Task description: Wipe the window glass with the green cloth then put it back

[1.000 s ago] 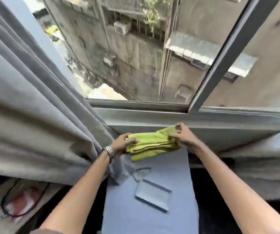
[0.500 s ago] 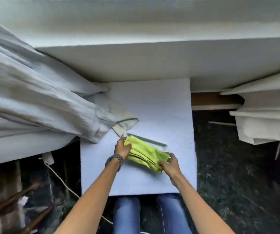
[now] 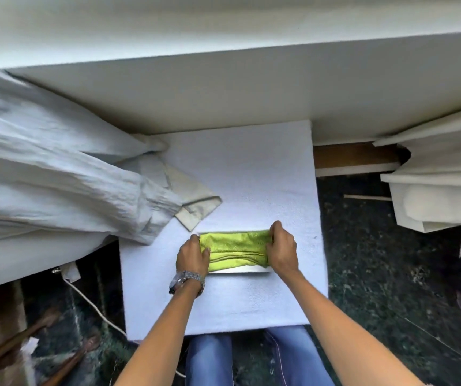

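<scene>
The folded green cloth [image 3: 234, 247] lies on a small shallow tray [image 3: 240, 270], whose near rim shows just below it, on a white table top [image 3: 240, 174]. My left hand [image 3: 191, 256], with a wristwatch, grips the cloth's left end. My right hand [image 3: 280, 249] grips its right end. The window glass is out of view; only the white sill and wall [image 3: 223, 87] show above the table.
A grey curtain [image 3: 56, 174] bunches at the left, its hem corner resting on the table. A pale curtain [image 3: 435, 176] hangs at the right. A white cable [image 3: 93, 305] and wooden sticks [image 3: 15, 344] lie on the dark floor. My jeans-clad knees [image 3: 251, 358] sit under the table's near edge.
The view dropped from the window to the table. Both hands carried the cloth down from the sill, turned it level and now have it resting on the tray.
</scene>
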Demonstrator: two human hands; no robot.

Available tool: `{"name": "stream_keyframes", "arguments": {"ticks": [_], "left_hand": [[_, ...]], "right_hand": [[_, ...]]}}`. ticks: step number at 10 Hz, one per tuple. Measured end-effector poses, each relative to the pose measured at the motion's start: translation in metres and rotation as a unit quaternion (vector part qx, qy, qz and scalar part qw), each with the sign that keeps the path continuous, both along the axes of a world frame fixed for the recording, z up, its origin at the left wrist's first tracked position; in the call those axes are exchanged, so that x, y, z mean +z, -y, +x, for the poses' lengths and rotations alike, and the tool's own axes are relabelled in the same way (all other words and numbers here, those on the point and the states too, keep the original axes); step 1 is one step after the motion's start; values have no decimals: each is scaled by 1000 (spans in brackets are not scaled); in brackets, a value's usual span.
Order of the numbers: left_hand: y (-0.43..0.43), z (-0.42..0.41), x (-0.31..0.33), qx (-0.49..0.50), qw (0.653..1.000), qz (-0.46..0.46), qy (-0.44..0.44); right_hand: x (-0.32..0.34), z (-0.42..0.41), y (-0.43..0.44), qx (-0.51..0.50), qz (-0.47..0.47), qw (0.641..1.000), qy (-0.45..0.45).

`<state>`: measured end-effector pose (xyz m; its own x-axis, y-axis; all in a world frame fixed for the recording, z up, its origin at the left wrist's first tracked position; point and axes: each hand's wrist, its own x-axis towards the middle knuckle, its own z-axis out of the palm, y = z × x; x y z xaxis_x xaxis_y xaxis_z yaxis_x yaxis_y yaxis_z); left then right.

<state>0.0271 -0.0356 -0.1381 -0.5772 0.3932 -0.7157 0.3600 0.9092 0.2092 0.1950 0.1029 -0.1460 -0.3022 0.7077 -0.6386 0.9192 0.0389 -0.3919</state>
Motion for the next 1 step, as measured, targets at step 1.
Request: {"name": "stream_keyframes", "arguments": {"ticks": [1], "left_hand": [[-8,-5,15,0,1000,4,-30]], "right_hand": [[15,-5,-3,122,56,989,57]]}}
